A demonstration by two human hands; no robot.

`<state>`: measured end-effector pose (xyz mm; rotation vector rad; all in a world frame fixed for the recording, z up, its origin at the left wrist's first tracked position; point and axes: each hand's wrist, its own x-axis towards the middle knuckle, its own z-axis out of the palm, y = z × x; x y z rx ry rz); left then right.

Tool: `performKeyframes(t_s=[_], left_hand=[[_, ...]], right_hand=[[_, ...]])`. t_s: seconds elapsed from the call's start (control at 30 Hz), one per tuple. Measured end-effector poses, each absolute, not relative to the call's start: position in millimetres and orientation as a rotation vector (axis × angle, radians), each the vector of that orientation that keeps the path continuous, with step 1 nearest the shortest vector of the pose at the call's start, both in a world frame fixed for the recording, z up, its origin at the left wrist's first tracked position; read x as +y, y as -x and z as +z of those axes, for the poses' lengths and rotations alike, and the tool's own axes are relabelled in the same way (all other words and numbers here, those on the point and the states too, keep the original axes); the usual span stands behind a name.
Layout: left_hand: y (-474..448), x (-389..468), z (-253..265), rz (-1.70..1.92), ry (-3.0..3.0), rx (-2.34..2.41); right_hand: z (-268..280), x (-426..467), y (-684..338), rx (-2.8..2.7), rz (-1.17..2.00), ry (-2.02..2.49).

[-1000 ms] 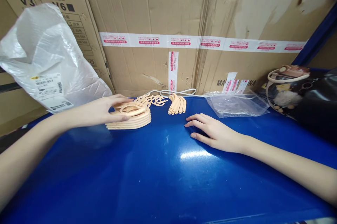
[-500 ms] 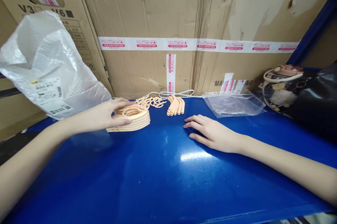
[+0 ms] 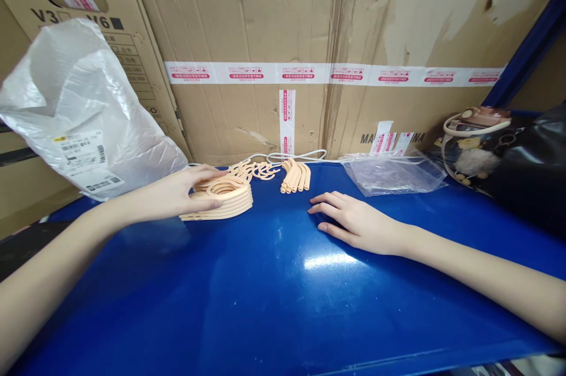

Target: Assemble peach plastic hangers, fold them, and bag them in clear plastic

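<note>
A stack of beige curved pieces (image 3: 232,204) sits on the blue table (image 3: 265,305), left of some tubes (image 3: 295,177). The left hand (image 3: 183,190) touches it, thumb and fingers apart; whether it grips, I cannot tell. The right hand (image 3: 354,221) lies loosely open. Left box (image 3: 128,78): "V3", "V6". Back cardboard (image 3: 247,111): "MA", "NA", partly covered.

There are two hands (image 3: 177,192) (image 3: 358,223), one curved-piece stack (image 3: 234,205), one tube bunch (image 3: 295,177) and one thin-piece pile (image 3: 242,171).
</note>
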<state>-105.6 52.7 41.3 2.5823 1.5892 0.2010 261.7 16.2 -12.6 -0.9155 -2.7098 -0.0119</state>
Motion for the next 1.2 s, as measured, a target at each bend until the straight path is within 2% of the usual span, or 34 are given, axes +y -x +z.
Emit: performKeyframes(t_s=[0.6, 0.83, 1.2], left_hand=[[103.1, 48.6, 46.1, 0.160, -2.479, 1.643], [137.0, 58.0, 62.8, 0.459, -2.399, 1.733], [152.6, 70.8, 55.7, 0.274, -2.438, 1.728]], right_hand=[[-13.7, 16.2, -261.2, -2.714, -0.019, 0.917], [-13.6, 15.9, -260.4, -2.705, -0.011, 0.913], [-13.6, 15.8, -260.3, -2.711, -0.007, 0.919]])
